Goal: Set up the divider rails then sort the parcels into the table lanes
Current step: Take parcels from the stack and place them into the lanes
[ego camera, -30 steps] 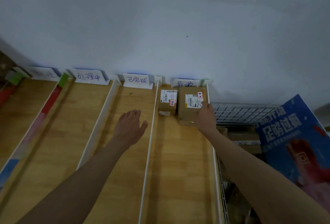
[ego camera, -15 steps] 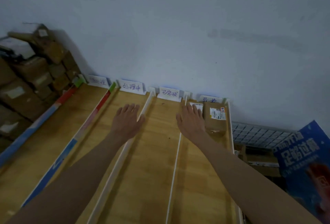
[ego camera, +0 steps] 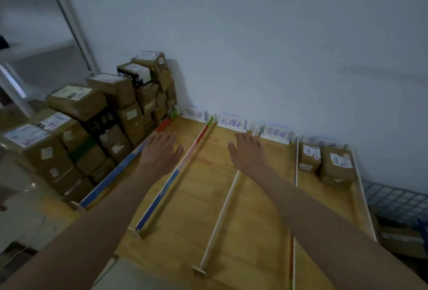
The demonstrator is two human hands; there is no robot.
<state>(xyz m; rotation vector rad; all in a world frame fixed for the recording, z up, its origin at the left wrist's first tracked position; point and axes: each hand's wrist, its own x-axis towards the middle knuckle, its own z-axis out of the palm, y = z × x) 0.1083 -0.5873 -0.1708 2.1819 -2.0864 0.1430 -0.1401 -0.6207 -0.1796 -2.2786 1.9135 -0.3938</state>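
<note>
Hands | left hand (ego camera: 159, 150), right hand (ego camera: 249, 154) flat, fingers spread (holding nothing) | above table (ego camera: 254, 220) lanes

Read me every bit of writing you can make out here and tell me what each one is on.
"待处理", partly blurred: first lane card against the wall.
"处理中": second lane card.
"已完成": third lane card.
Fourth lane card, behind the two parcels: blurred, unreadable.
Shipping labels on those parcels: too small to read.
Labels on the stacked boxes at left: too small and blurred.
</note>
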